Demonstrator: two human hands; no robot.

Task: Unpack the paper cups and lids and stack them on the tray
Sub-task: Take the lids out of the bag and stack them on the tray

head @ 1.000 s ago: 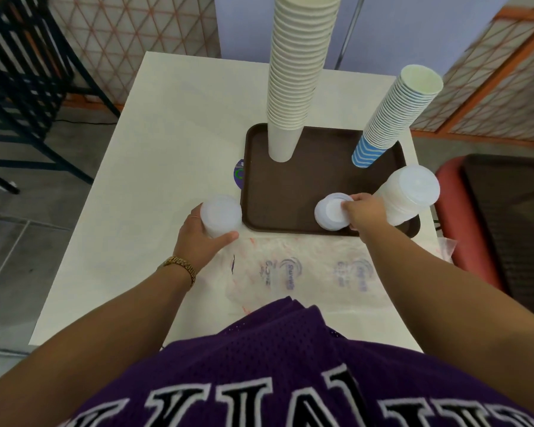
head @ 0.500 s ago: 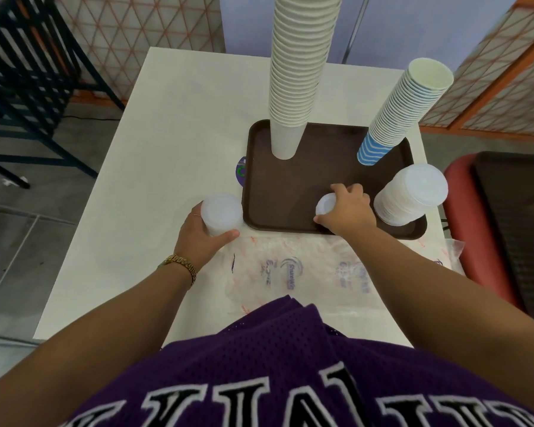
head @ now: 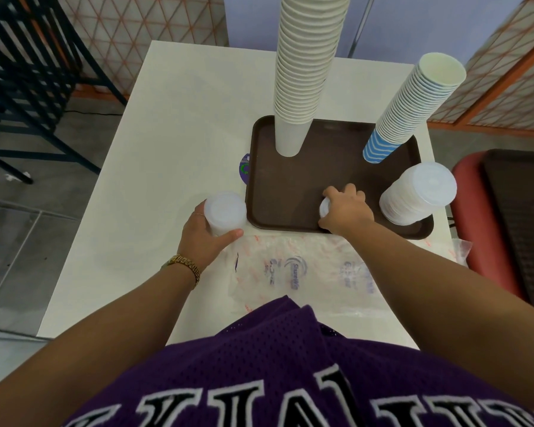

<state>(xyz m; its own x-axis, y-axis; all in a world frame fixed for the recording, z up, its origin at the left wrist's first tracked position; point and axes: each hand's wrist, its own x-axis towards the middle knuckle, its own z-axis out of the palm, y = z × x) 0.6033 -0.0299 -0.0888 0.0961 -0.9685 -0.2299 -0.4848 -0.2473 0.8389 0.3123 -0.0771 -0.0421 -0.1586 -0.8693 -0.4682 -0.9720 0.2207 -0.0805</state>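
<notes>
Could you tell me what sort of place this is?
Probably a cafe stockroom or a staged work area: a white table bears a brown serving tray with tall paper cup stacks, beside orange-framed lattice partitions on a concrete floor.

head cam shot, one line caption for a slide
Right hand sets lids on the brown tray; left hand holds another lid stack.

Purple mesh jersey (head: 278, 362) across the bottom of the frame, large white block letters outlined in black, bare forearms, gold link bracelet (head: 184, 266) at left centre, thin ring (head: 199, 214) worn on the left hand (head: 201, 238).
</notes>
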